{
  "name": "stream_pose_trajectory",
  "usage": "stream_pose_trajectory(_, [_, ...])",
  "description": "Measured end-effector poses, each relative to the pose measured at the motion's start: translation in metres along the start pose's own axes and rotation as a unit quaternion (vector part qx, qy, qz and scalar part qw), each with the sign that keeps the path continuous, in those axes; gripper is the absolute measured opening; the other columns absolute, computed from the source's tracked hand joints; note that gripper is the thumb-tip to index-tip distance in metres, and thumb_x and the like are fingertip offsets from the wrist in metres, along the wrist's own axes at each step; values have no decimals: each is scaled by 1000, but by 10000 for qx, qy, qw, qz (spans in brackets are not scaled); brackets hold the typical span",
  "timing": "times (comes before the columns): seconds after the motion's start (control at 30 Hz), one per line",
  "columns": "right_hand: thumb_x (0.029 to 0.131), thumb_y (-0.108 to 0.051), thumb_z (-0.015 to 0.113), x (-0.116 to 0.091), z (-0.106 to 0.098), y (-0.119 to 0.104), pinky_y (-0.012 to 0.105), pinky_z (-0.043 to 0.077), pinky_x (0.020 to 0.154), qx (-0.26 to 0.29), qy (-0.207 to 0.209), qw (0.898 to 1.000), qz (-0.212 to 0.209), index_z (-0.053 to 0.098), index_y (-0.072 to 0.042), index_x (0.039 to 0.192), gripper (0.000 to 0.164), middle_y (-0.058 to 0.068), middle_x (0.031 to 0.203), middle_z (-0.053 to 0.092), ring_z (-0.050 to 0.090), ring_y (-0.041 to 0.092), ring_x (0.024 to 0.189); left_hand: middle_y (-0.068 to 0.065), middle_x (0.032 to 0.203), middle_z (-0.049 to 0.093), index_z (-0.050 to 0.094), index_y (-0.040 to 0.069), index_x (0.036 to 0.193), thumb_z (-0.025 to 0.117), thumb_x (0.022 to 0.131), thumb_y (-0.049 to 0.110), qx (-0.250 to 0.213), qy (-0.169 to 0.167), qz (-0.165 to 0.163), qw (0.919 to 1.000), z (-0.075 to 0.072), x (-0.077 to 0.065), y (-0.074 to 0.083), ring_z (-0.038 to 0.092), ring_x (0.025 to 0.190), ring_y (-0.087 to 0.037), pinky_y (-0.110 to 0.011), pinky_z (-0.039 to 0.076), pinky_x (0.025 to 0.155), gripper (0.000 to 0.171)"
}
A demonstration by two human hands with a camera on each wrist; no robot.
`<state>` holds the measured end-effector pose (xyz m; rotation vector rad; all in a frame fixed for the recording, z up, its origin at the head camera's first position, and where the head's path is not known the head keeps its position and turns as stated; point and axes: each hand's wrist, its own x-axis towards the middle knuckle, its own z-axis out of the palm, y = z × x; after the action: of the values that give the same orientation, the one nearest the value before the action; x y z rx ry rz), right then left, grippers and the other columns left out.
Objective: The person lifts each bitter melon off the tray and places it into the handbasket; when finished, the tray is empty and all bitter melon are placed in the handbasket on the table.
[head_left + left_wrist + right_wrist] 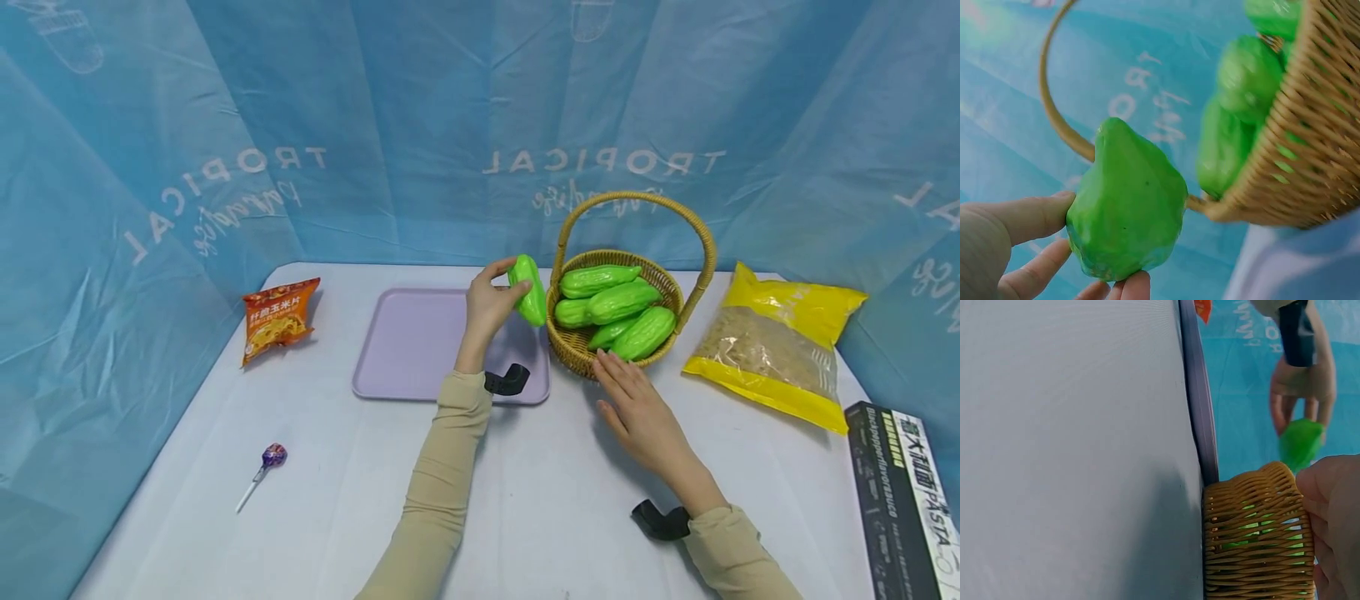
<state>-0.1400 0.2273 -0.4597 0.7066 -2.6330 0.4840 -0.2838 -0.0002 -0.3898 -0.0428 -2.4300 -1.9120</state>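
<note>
My left hand [491,307] pinches a bright green bitter melon [529,291] between thumb and fingers. It holds the melon above the right part of a light purple tray [408,343], just left of a wicker basket [576,354]. In the left wrist view the melon [1129,206] shows its tapered end, with the thumb on one side and fingertips beneath. Several more bitter melons [624,302] lie piled in the basket under its tall arched handle. My right hand [643,417], fingers nearly straight, is at the basket's front rim; in the right wrist view it lies beside the woven wall [1260,544].
An orange snack bag [279,319] stands at the left of the white table, with a lollipop [273,456] nearer the front. To the basket's right lie a yellow bag [776,350] and a black pasta box [903,500]. A blue curtain [450,125] surrounds the table's back and sides.
</note>
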Motion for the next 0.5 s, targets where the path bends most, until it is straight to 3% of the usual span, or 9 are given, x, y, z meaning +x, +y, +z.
stream_pose_trajectory(0.23, [90, -9, 64, 1, 0, 1, 39, 17, 123, -47, 32, 10000, -26, 42, 1, 145, 60, 19, 151, 41, 38, 37, 139, -13, 137, 52, 59, 15, 134, 72, 88, 18, 203, 54, 443, 9988, 15, -11, 20, 65, 95, -26, -26, 54, 66, 48])
stream_pose_trajectory(0.4, [90, -9, 64, 1, 0, 1, 41, 19, 122, -33, 31, 10000, 9, 42, 0, 145, 60, 18, 151, 41, 39, 37, 138, -15, 137, 52, 60, 15, 132, 73, 88, 19, 534, -98, 584, 9968, 37, -18, 20, 65, 94, -26, -25, 54, 64, 47])
stream_pose_trajectory(0.5, [91, -11, 63, 1, 0, 1, 42, 20, 121, -26, -11, 10000, 42, 42, 0, 146, 59, 17, 152, 41, 38, 36, 139, -17, 136, 52, 61, 14, 131, 73, 87, 19, 711, -113, 681, 9951, 49, -21, 17, 65, 95, -28, -29, 56, 70, 46])
